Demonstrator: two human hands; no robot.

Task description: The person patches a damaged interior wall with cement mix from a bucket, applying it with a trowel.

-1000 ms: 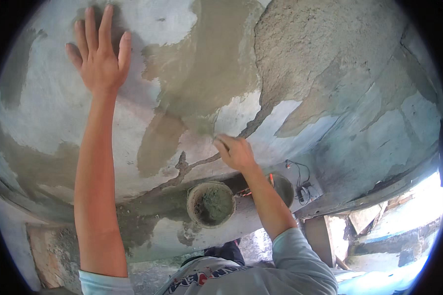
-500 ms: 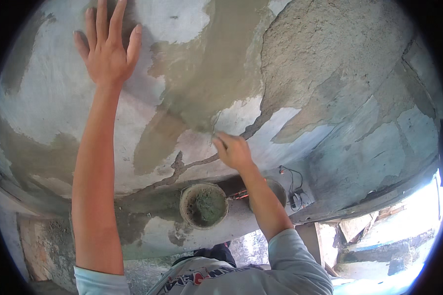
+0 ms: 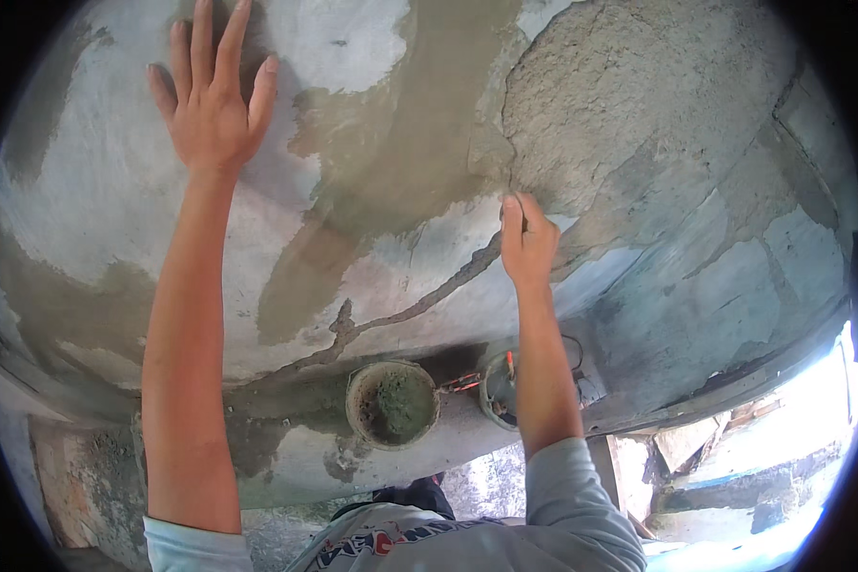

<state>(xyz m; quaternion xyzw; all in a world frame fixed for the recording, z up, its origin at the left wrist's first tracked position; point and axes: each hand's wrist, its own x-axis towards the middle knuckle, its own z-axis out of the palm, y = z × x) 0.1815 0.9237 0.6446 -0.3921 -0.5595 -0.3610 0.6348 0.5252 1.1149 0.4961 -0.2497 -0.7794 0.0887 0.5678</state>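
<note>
My left hand (image 3: 213, 114) is spread, palm down, on the patched wall (image 3: 343, 52) at the upper left. My right hand (image 3: 529, 238) is closed beside the dark crack (image 3: 439, 291), at the edge of a rough plaster patch (image 3: 639, 95). Its fingers pinch something I cannot make out, hidden at the fingertips. Smeared olive-grey plaster (image 3: 381, 172) lies between my two hands. Below them on a ledge sit a bucket of wet grey mix (image 3: 393, 405) and a second container (image 3: 496, 391), partly behind my right forearm. An orange-handled tool (image 3: 462, 381) lies between them.
The concrete ledge (image 3: 296, 458) runs along the wall's foot, with a black cord and small device at its right, mostly behind my arm. My legs show below it. At the lower right are boards (image 3: 682, 439) and a bright area with debris.
My right hand has moved up and to the right, from the smeared plaster to the rough patch's edge. My left hand stays spread on the wall; the whole view has shifted slightly.
</note>
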